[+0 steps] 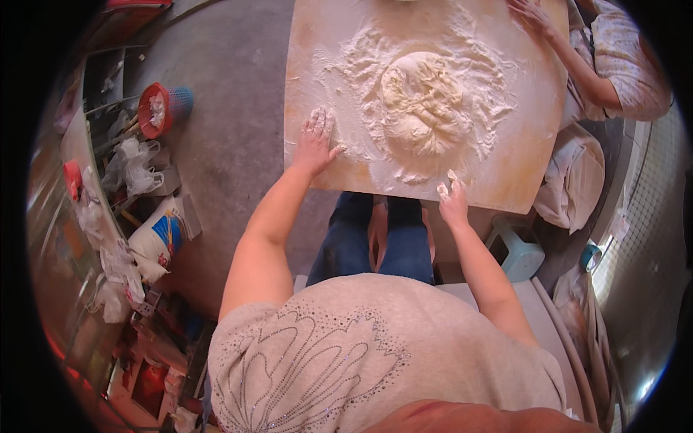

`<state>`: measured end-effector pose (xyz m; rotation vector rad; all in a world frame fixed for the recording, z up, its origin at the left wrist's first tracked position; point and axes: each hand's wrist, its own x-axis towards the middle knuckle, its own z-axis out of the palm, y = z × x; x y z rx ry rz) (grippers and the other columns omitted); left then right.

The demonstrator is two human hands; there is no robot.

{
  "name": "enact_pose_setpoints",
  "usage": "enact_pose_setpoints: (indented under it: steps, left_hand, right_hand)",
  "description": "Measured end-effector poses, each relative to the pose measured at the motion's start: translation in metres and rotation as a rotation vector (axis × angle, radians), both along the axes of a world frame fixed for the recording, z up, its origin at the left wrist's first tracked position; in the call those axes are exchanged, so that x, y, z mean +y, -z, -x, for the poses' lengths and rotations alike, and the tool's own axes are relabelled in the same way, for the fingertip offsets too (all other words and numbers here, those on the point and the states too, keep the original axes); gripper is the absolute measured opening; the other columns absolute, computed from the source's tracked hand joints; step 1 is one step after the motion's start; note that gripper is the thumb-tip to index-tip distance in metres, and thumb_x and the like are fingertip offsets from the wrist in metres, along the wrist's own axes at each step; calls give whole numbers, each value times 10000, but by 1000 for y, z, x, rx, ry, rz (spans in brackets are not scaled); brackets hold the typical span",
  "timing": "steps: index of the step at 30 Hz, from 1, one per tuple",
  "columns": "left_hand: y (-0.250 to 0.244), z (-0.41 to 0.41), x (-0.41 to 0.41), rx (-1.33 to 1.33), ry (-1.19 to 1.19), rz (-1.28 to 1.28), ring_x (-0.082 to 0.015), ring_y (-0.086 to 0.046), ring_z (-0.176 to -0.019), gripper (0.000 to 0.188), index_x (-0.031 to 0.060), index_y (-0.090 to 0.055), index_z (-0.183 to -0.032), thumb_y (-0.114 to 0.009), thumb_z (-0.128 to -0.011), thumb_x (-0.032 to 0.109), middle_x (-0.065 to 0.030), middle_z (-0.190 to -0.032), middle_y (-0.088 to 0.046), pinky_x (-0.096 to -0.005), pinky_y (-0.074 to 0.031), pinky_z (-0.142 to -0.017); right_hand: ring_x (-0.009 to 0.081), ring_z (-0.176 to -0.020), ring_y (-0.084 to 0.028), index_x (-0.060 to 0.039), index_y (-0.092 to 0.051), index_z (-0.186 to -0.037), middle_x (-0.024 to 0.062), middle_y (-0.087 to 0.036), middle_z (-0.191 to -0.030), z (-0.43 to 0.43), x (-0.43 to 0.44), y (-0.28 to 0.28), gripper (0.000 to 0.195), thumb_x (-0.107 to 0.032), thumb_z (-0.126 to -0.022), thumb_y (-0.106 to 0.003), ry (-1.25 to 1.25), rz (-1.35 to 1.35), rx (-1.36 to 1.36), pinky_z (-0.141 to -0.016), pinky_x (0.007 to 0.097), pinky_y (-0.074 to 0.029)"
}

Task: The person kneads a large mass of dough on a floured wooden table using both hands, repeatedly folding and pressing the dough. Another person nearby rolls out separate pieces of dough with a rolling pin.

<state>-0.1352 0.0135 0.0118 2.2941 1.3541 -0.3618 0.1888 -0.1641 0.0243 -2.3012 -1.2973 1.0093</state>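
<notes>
A large, rough mound of dough [425,105] lies on a floured wooden board [520,189], with loose flour [360,65] spread around it. My left hand [316,138], dusted with flour, rests flat on the board's left part, fingers apart, left of the dough and not touching it. At the near edge of the board is my right hand [453,196], below the dough; its fingers carry bits of flour or dough and are partly bent, with nothing seen in them.
Another person's hand [530,16] touches the board's far right. On the right are a pale blue plastic stool [520,257] and a large cloth-like sack [574,178]. On the left stand a red and blue plastic basket [178,103], white plastic bags [138,165] and a printed sack [157,233].
</notes>
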Motion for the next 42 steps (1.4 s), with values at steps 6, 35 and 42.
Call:
enact_pose_setpoints:
  steps: [6, 35, 42]
  left_hand:
    - [5, -21, -71, -58, 231, 111, -311, -191, -1392, 829, 34, -246, -1436, -508, -836, 541, -180, -1494, -226, -439, -109, -1137]
    - [-4, -167, 19, -951, -547, 123, -412, -407, -1210, 483, -63, -458, -1235, -549, -823, 171, -274, -1271, -460, -443, -287, -1048]
    - [-6, -167, 46, -396, -126, 12, -412, -513, -982, 329, -36, -524, -1052, -575, -773, 130, -264, -1011, -540, -465, -430, -867]
  right_hand:
    - [421, -1141, -464, 27, -493, -1240, 285, -470, -1241, 30, 7, 7, 503, -210, -816, -625, -154, -32, -59, -973, 433, -388]
    - [378, -1197, -465, 44, -372, -1330, 280, -476, -1270, -23, 181, -15, 782, -395, -762, -685, 299, -30, 574, -1003, 390, -382]
    - [375, -1082, -530, 15, -455, -1211, 263, -517, -1164, 30, 182, -10, 448, -282, -877, -482, -239, 94, -150, -931, 451, -426]
